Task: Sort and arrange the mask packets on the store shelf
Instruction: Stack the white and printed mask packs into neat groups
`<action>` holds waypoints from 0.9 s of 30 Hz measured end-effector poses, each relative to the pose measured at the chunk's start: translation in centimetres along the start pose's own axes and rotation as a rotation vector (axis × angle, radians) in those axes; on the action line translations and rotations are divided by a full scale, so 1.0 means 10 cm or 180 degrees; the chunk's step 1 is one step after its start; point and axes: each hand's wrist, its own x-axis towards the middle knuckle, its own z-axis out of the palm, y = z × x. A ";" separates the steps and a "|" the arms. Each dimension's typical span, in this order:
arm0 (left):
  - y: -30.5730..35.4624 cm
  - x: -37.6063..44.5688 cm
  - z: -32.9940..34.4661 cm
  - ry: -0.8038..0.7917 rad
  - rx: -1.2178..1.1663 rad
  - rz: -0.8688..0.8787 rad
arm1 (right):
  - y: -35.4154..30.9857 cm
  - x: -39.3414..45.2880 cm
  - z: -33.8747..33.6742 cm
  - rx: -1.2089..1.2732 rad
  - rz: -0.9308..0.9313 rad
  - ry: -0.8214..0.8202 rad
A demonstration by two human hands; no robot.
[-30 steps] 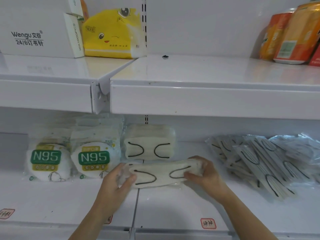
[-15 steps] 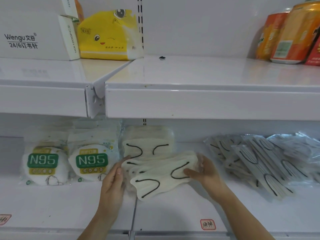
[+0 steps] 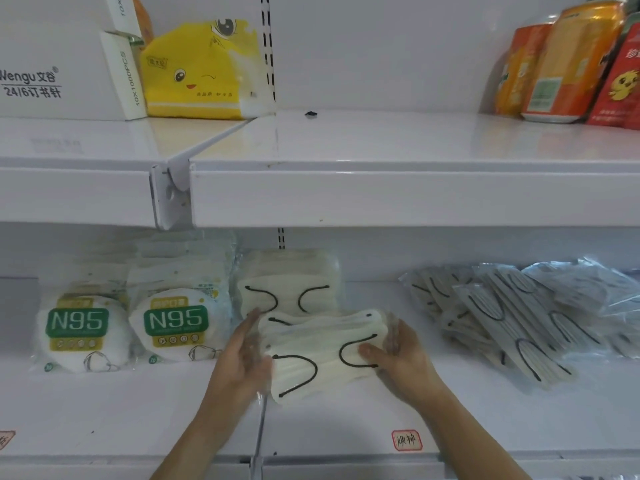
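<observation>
My left hand (image 3: 242, 355) and right hand (image 3: 398, 355) grip the ends of a mask packet (image 3: 322, 355). It sits just near of the stack (image 3: 287, 282).

Two bare forearms in view, no sleeves reaching the wrists; left hand (image 3: 242, 362) and right hand (image 3: 403, 358) ungloved; no rings, watch or bracelets visible; short nails.
</observation>
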 end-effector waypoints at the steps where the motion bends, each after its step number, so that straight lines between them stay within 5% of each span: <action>1: -0.03 -0.01 0.01 0.0025 0.0331 0.0074 | -0.01 0.00 -0.01 -0.0126 0.0003 0.0000; 7: 0.06 0.03 0.04 0.0572 0.0869 0.0604 | -0.20 -0.12 0.06 -0.0771 -0.0334 0.0214; 13: 0.00 0.01 -0.09 0.0131 0.1373 0.0394 | -0.23 -0.21 -0.02 -0.1688 -0.0370 0.0071; 23: 0.05 0.01 -0.03 0.0330 0.1017 0.0265 | -0.18 -0.13 0.01 -0.1464 -0.0371 0.0093; 27: 0.06 0.01 0.09 0.0295 0.1527 0.0379 | -0.08 -0.09 0.05 -0.1435 -0.0413 -0.0085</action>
